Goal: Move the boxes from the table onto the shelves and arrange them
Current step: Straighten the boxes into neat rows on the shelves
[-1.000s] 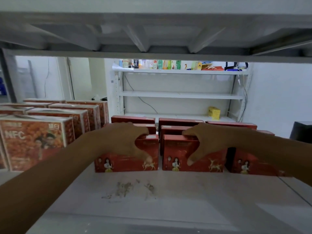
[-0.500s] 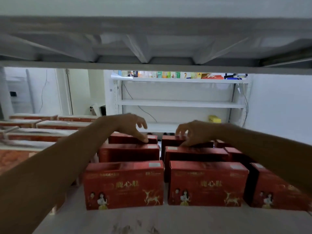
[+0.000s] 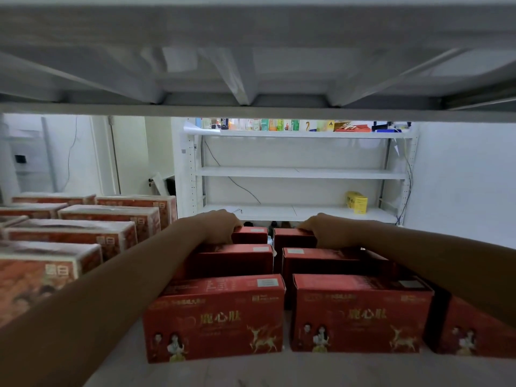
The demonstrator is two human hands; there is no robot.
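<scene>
Both grips have advanced rearward: left grip [image 3: 220, 227] curls over the rear left box [image 3: 252, 234], right grip [image 3: 325, 231] over the rear right box [image 3: 290, 239], on the shelf [image 3: 279, 371]. Nearer box rows [image 3: 215, 317] stand in front of them, and orange packs [image 3: 83, 233] lie at the left.

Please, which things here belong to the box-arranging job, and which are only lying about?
Job: left hand holding rear left red box; right hand holding rear right red box; front red boxes; shelf.
Lying about: orange boxes at left; yellow box on far rack.

Seven red boxes [image 3: 215, 317], seven orange boxes [image 3: 75, 233] (roughly), one yellow box [image 3: 356, 201].
</scene>
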